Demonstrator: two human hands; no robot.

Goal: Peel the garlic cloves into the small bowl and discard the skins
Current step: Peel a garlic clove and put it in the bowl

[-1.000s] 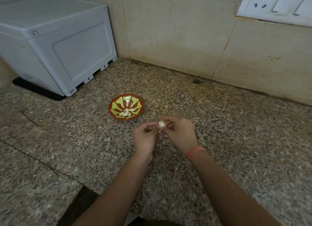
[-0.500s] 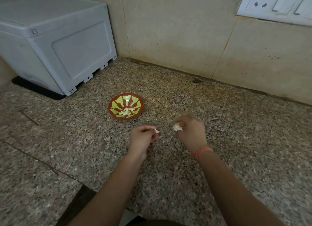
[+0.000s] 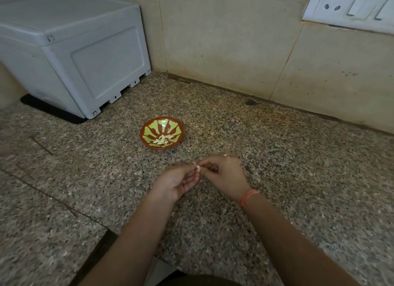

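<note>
A small red bowl (image 3: 149,126) with green petal pattern sits on the speckled granite counter and holds several peeled garlic cloves (image 3: 162,139). In front of it, my left hand (image 3: 178,182) and my right hand (image 3: 225,175) meet above the counter. Between their fingertips is a small white garlic clove (image 3: 198,168), pinched by both hands. Most of the clove is hidden by the fingers. An orange thread band circles my right wrist.
A grey plastic box (image 3: 70,51) on a black mat stands at the back left. The tiled wall runs behind the counter, with a white socket and switch plate (image 3: 351,6) at the top right. The counter edge (image 3: 110,234) is close to my body.
Half a second ago my hands were apart, the left with a clove, the right with a white scrap. Now they have come together again on the clove.
</note>
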